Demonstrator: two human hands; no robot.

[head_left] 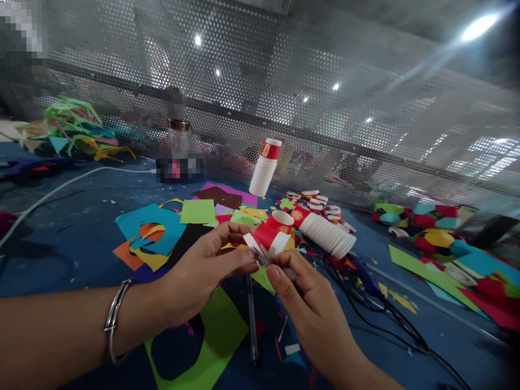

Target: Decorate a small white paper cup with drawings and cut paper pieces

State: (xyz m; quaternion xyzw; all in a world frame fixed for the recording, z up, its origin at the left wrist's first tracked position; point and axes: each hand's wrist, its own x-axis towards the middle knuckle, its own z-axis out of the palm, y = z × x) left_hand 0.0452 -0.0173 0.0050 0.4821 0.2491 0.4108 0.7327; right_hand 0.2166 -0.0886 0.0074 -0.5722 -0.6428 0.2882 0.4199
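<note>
Just beyond my fingers is a red and white paper cup (270,234), with white flap-like parts at its lower sides. My left hand (203,271), wearing a silver bangle (114,319), is closed in a pinch at the cup's near left part. My right hand (311,303) is closed around a small silver metal tool (264,259), its thin tip against the near side of the cup. Whether the tool is scissors or a knife I cannot make out; my fingers hide most of it. A clear thin stick (252,319) lies below my hands.
A tall cup stack (264,170) leans slightly near the mesh panel (227,70). Another stack (325,233) lies to the right, near a blue tool with a black cable (365,276). Coloured paper (227,330) and scraps cover the blue table. Paper-patterned balls (434,238) lie far right.
</note>
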